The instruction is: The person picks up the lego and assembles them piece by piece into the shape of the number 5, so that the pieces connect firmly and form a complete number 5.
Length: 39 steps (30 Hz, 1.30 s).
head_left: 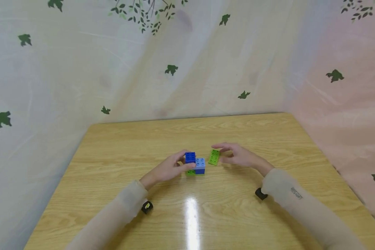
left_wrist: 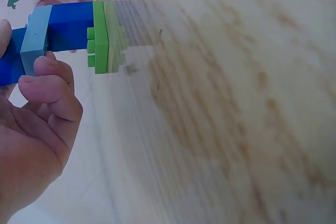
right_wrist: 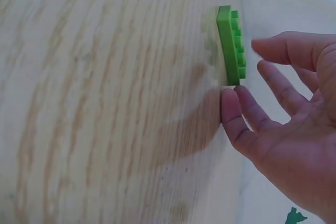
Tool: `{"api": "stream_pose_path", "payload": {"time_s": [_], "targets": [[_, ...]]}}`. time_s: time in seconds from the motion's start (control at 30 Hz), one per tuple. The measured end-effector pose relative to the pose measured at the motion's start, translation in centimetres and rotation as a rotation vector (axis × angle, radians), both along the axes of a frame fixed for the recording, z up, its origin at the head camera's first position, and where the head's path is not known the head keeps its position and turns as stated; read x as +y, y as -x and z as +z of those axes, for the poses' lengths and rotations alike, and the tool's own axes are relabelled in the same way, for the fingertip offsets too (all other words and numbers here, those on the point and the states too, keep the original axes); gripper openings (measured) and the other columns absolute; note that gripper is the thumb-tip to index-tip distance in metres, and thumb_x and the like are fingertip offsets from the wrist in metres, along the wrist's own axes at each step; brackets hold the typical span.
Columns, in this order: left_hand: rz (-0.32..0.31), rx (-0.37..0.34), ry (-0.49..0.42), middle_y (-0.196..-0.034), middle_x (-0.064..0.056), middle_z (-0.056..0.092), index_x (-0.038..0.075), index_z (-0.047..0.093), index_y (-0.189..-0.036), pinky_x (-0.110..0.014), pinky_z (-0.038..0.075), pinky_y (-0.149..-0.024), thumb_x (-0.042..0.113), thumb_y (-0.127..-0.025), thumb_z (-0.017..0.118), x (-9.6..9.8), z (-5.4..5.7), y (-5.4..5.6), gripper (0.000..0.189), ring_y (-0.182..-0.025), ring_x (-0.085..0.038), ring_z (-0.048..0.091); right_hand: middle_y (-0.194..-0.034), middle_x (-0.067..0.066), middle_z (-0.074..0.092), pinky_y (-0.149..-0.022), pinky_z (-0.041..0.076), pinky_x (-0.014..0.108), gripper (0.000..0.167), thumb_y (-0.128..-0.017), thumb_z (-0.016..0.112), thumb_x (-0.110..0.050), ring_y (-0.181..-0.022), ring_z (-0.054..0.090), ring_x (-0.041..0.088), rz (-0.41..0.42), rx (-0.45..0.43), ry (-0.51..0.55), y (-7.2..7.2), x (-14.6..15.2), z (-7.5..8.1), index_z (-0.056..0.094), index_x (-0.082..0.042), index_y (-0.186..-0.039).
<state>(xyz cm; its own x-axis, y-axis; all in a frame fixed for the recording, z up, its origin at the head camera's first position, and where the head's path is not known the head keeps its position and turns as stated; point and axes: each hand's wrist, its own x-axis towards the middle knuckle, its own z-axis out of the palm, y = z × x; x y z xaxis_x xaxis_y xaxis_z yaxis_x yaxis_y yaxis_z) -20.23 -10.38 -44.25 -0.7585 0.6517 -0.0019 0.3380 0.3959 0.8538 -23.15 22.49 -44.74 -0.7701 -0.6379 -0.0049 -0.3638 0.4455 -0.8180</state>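
Observation:
A small stack of toy building blocks [head_left: 200, 164] stands near the middle of the table. A dark blue block [head_left: 190, 157] sits at its top, over a light blue one, another dark blue one and a thin green base. My left hand [head_left: 168, 169] grips the upper part of the stack between thumb and fingers. To the right lies a loose flat green brick [head_left: 214, 157], studs up. My right hand [head_left: 240, 155] hovers around that brick with fingers spread; in the right wrist view, fingertips [right_wrist: 229, 98] are right at its end.
The wooden table [head_left: 128, 139] has a glare streak at its front. Behind it hangs a pale cloth backdrop [head_left: 206, 90] with leaf prints, pinkish on the right. A black wrist device [head_left: 261, 193] sits under the right cuff, another black device [head_left: 147, 207] under the left.

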Motion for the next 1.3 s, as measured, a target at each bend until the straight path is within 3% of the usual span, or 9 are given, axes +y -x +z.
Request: {"api": "stream_pose_path", "payload": {"time_s": [0.13,0.23,0.37,0.5,0.63,0.83,1.07,1.3], "targets": [[-0.005,-0.006,0.003,-0.106,0.003,0.067,0.015,0.052,-0.144,-0.037,0.052,-0.079,0.044,-0.103,0.059,0.0,0.0,0.1,0.05,-0.097,-0.019,0.06,-0.151,0.015,0.049,-0.107,0.041,0.061,0.065,-0.087,0.061,0.011,-0.133,0.048,0.039,0.029,0.045,-0.042,0.1,-0.3,-0.2,0.048,-0.005,-0.149],[-0.007,-0.014,0.008,-0.107,0.003,0.066,0.015,0.051,-0.144,-0.037,0.052,-0.078,0.045,-0.103,0.058,-0.1,0.0,0.1,0.052,-0.097,-0.019,0.059,-0.144,0.017,0.054,-0.104,0.045,0.058,0.061,-0.087,0.063,0.011,-0.127,0.051,0.037,0.031,0.055,-0.048,0.1,-0.4,-0.1,0.051,-0.002,-0.146],[-0.002,-0.021,0.017,-0.106,0.001,0.066,0.016,0.051,-0.145,-0.037,0.053,-0.075,0.05,-0.101,0.058,-0.1,0.1,0.1,0.056,-0.095,-0.02,0.06,-0.124,0.016,0.059,-0.086,0.052,0.041,0.055,-0.09,0.072,0.002,-0.101,0.056,0.028,-0.017,0.071,-0.104,-0.1,-0.5,-0.1,0.056,-0.003,-0.142],[0.004,-0.017,0.024,-0.106,0.001,0.066,0.017,0.051,-0.145,-0.037,0.054,-0.073,0.055,-0.1,0.057,-0.2,0.0,0.1,0.06,-0.093,-0.02,0.061,-0.121,0.016,0.053,-0.069,0.045,0.028,0.055,-0.088,0.078,-0.003,-0.083,0.049,0.02,-0.047,0.075,-0.164,-0.3,-0.4,0.0,0.059,-0.004,-0.14],[0.005,-0.016,0.024,-0.105,0.001,0.065,0.017,0.051,-0.145,-0.037,0.054,-0.073,0.055,-0.1,0.057,-0.3,-0.1,0.1,0.06,-0.093,-0.02,0.06,-0.13,0.018,0.053,-0.068,0.044,0.027,0.055,-0.088,0.078,-0.005,-0.083,0.049,0.02,-0.041,0.045,-0.168,-0.5,-0.4,0.0,0.059,-0.003,-0.14],[-0.002,-0.027,0.03,-0.108,0.0,0.065,0.018,0.049,-0.146,-0.038,0.056,-0.072,0.056,-0.1,0.057,-0.3,0.0,0.1,0.06,-0.093,-0.023,0.062,-0.125,0.014,0.057,-0.071,0.043,0.029,0.054,-0.089,0.078,-0.005,-0.086,0.048,0.021,-0.042,0.028,-0.175,-0.8,-0.6,0.1,0.059,-0.002,-0.139],[-0.039,-0.127,0.005,-0.106,-0.011,0.066,0.018,0.045,-0.149,-0.037,0.054,-0.055,0.048,-0.101,0.061,-0.5,0.5,0.3,0.059,-0.071,-0.033,0.064,-0.123,0.01,0.06,-0.073,0.045,0.03,0.049,-0.09,0.077,-0.007,-0.088,0.05,0.02,-0.057,0.03,-0.202,-0.7,-0.7,-0.2,0.062,-0.003,-0.137],[-0.062,-0.168,0.018,-0.097,-0.015,0.071,0.018,0.044,-0.149,-0.033,0.047,-0.046,0.047,-0.102,0.059,-0.5,1.0,0.4,0.057,-0.067,-0.035,0.066,-0.121,0.01,0.061,-0.074,0.046,0.032,0.046,-0.09,0.078,-0.007,-0.089,0.051,0.021,-0.062,0.035,-0.215,-0.8,-0.7,0.0,0.064,-0.003,-0.134]]}}
